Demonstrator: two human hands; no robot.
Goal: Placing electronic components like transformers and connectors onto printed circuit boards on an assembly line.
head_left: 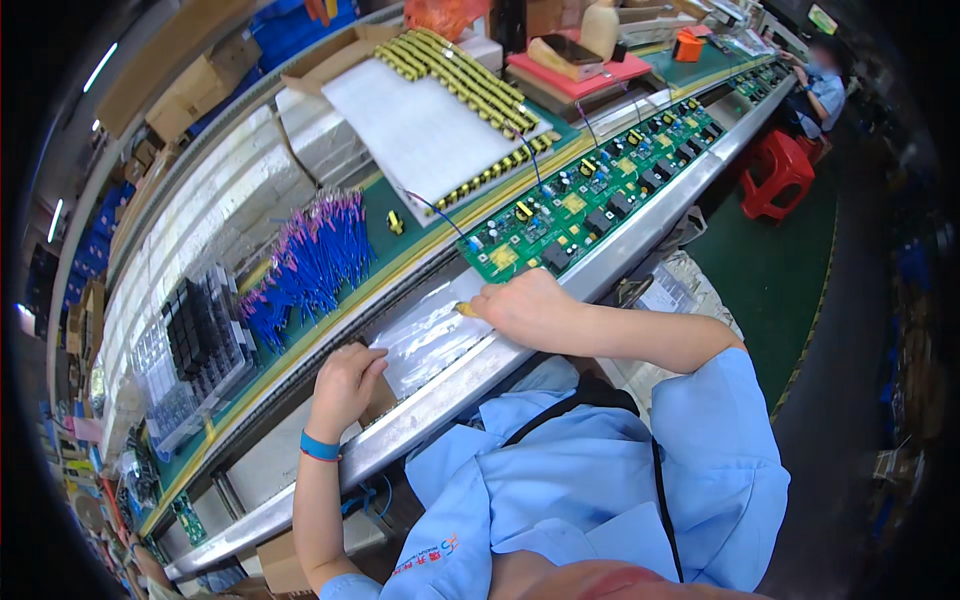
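Honestly, that yellow bit (466, 310) by the right hand (527, 308) is looking too small to identify, and the left hand (345, 385) is hiding its own palm from me. Bottom edge is cropping the blue shirt (580, 490), while the far worker's head (826, 54) is showing up blurry.

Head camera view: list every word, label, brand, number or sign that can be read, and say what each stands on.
Light-blue cloth work shirt: a small printed red-and-blue emblem with lettering, which I won't copy out.
Green rectangular circuit boards: any markings are too small to read.
Small lit panel at upper right: too small and blurred to read.
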